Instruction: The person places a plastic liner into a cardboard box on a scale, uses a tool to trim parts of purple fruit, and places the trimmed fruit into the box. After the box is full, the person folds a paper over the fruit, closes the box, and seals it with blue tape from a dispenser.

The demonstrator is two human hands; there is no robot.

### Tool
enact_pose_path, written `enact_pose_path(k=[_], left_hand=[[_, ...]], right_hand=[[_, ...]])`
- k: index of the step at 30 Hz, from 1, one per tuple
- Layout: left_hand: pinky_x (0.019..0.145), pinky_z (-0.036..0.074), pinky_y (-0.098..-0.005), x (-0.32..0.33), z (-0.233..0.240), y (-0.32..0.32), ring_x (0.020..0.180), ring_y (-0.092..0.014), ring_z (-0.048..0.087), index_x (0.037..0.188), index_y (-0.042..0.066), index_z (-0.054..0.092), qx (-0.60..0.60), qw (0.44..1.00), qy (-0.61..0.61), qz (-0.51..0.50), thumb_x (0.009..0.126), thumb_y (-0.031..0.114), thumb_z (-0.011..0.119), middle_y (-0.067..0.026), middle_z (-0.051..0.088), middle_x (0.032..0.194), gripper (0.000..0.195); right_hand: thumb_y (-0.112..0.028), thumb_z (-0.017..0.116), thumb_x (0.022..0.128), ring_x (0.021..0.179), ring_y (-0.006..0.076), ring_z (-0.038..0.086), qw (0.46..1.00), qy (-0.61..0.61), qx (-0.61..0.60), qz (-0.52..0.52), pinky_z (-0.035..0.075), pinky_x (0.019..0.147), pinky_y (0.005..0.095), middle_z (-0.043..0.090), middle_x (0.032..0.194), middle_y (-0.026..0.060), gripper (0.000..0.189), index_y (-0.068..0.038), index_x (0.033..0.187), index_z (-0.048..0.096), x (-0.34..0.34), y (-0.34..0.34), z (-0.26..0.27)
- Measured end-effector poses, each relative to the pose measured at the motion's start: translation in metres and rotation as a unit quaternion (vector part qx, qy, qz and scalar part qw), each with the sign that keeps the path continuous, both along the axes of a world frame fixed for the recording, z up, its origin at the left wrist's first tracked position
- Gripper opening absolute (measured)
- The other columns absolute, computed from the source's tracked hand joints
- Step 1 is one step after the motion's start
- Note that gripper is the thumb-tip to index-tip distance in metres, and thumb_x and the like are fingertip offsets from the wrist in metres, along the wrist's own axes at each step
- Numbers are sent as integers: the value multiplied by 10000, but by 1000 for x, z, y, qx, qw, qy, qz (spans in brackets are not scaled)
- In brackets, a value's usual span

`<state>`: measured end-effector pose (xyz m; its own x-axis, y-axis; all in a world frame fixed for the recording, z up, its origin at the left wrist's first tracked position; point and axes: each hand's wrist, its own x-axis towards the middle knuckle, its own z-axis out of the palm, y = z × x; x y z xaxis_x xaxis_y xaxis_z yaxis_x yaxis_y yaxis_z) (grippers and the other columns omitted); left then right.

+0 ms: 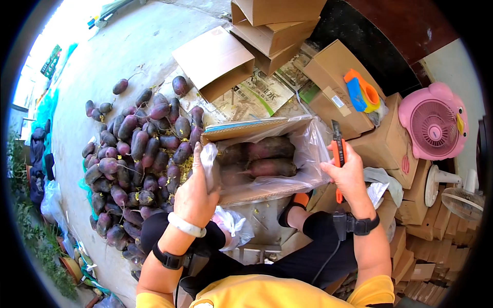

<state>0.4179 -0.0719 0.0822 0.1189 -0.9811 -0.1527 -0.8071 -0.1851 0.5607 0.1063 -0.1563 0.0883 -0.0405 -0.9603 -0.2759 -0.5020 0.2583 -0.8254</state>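
Before me is an open cardboard box (246,197) with a clear plastic liner (314,148) spread over its rim. Several dark purple radishes (271,168) lie lengthwise inside, partly covered by the plastic. My left hand (198,188) grips the box's left end, with bunched liner against its palm and its thumb at the near corner. At the right end, my right hand (346,169) holds an orange snap-off utility knife (339,152), blade pointing away from me. Its fingertips meet the liner's edge; whether they pinch it I cannot tell.
A large heap of radishes (140,146) covers the floor at left. Beyond the box stand an empty carton (213,57) and stacked cartons (269,38). A tape dispenser (362,92) rests on a box at right, near a pink fan (435,119). Flattened cardboard (439,250) is piled lower right.
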Motion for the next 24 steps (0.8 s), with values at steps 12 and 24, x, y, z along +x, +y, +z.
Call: enact_pose_path(k=[12, 24], left_hand=[[800, 559, -408, -68, -37, -82, 975, -291, 679, 930, 81, 747, 293, 898, -159, -288, 751, 179, 680, -152, 702, 1015, 214], [777, 538, -409, -79, 19, -63, 901, -332, 670, 905, 52, 706, 108, 969, 46, -218, 812, 176, 633, -172, 695, 925, 172]], right_hand=[[-1, 670, 732, 551, 71, 488, 999, -15, 23, 45, 425, 461, 229, 569, 792, 7, 485, 5, 1200, 543, -8, -14, 8], [7, 660, 744, 510, 72, 482, 998, 28, 6, 54, 399, 424, 212, 497, 687, -12, 352, -44, 1068, 533, -17, -17, -7]])
